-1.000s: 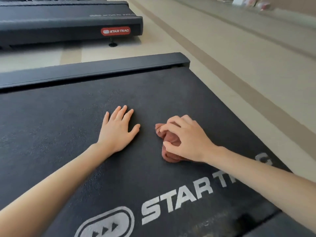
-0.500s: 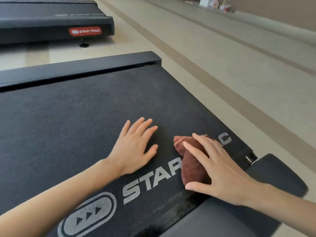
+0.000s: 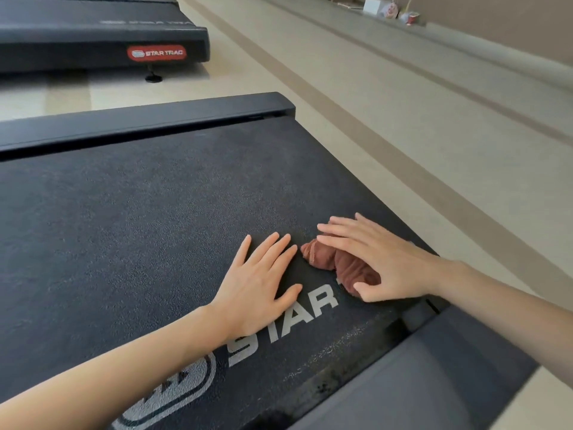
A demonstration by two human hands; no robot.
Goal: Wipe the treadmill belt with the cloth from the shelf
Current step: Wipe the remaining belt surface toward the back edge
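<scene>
The black treadmill belt (image 3: pixel 130 218) fills the lower left of the head view, with white STAR TRAC lettering near me. A bunched brown cloth (image 3: pixel 338 265) lies on the belt close to its right edge. My right hand (image 3: pixel 378 259) lies flat over the cloth with fingers stretched out and the thumb against its near end, pressing it onto the belt. My left hand (image 3: pixel 260 283) rests flat on the belt just left of the cloth, fingers apart, holding nothing.
A dark side rail (image 3: pixel 139 122) runs along the belt's far side and a grey end cover (image 3: pixel 428 377) sits at the near right. A second treadmill (image 3: pixel 102 35) stands beyond. Beige floor (image 3: pixel 418 135) lies to the right, with small items (image 3: pixel 393 10) on a far ledge.
My right hand has slid the cloth from mid-belt towards the belt's right edge near the lettering, its fingers going from curled to flat. My left hand followed, staying flat beside it.
</scene>
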